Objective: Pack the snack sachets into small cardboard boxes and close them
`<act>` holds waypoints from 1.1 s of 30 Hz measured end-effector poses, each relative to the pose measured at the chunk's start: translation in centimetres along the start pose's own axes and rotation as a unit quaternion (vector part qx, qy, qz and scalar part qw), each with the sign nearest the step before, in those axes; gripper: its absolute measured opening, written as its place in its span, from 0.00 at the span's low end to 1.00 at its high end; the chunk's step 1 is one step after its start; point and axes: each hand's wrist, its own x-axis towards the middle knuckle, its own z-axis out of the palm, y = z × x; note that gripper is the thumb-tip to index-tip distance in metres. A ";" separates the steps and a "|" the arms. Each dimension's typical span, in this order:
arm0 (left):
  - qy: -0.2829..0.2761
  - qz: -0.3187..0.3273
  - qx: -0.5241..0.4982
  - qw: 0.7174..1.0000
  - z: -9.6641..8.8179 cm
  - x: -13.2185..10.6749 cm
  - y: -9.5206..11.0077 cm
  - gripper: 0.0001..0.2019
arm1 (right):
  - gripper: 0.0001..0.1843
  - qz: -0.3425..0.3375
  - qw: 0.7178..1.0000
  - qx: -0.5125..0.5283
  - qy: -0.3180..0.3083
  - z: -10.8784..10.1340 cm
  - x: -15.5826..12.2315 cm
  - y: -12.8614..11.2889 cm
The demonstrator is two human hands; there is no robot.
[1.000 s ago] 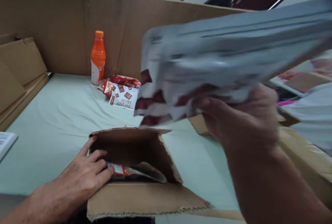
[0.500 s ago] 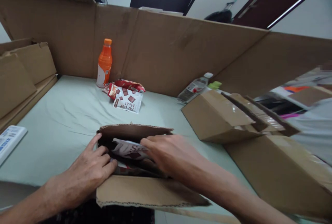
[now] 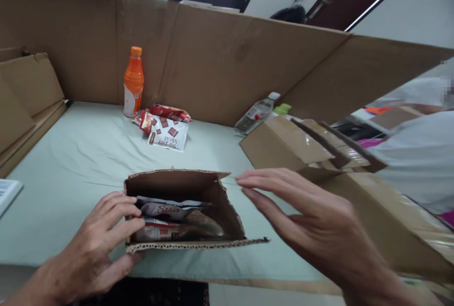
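A small open cardboard box [image 3: 216,202] stands at the table's near edge with several snack packets [image 3: 166,211] lying inside. My left hand [image 3: 95,244] grips the box's left wall, fingers curled over the rim and touching the packets. My right hand [image 3: 301,211] hovers just right of the box, fingers stretched out and together, holding nothing. Its fingertips are close to the box's far right corner.
An orange bottle [image 3: 134,81] and loose snack packets [image 3: 166,131] sit near the cardboard back wall [image 3: 220,60]. A clear bottle [image 3: 257,112] lies beside stacked cardboard boxes [image 3: 291,143] on the right. Flat cardboard [image 3: 24,93] leans left. Another person's white sleeve [image 3: 418,154] shows far right.
My right hand brought a packet down into the box, let it go and has pulled out to the right. The box's near flap has folded up.
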 end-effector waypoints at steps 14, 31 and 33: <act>0.031 -0.030 -0.029 0.999 0.4 0.8 0.4 0.08 | 0.11 0.089 0.944 0.133 -0.289 1.4 -0.9 3.5; 0.166 -0.171 0.092 0.967 3.1 0.3 0.9 0.23 | 0.26 -0.064 0.988 0.089 -0.104 3.5 -1.1 1.5; 0.119 -0.135 0.079 0.980 3.1 0.2 0.6 0.20 | 0.23 -0.086 0.983 0.093 -0.130 4.0 -2.0 1.3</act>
